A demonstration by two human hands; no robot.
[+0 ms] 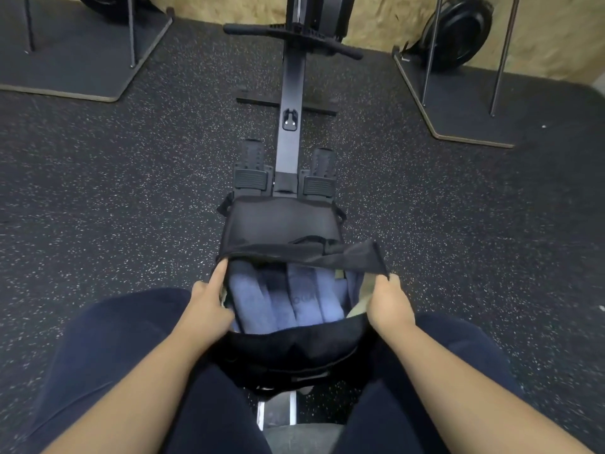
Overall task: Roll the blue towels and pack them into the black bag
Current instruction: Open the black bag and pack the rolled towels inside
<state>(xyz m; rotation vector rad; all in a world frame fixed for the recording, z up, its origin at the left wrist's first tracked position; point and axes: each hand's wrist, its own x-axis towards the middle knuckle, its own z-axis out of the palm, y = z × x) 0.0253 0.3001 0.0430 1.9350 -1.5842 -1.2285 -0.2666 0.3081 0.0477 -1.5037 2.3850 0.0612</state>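
Light: I saw a dim room, soft and even | Shadows: faint | Blur: whole picture was a bit fuzzy | Edges: I saw them bend and darken

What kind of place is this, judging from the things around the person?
Most likely a gym. A rowing machine with footrests stands straight ahead, the floor is dark speckled rubber, and a round black fan wheel of another machine sits by the wall.

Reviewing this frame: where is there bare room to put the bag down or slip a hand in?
Bare speckled floor lies on both sides of the rowing machine rail. The black bag is crowded: blue towels fill its mouth, left hand and right hand at its sides.
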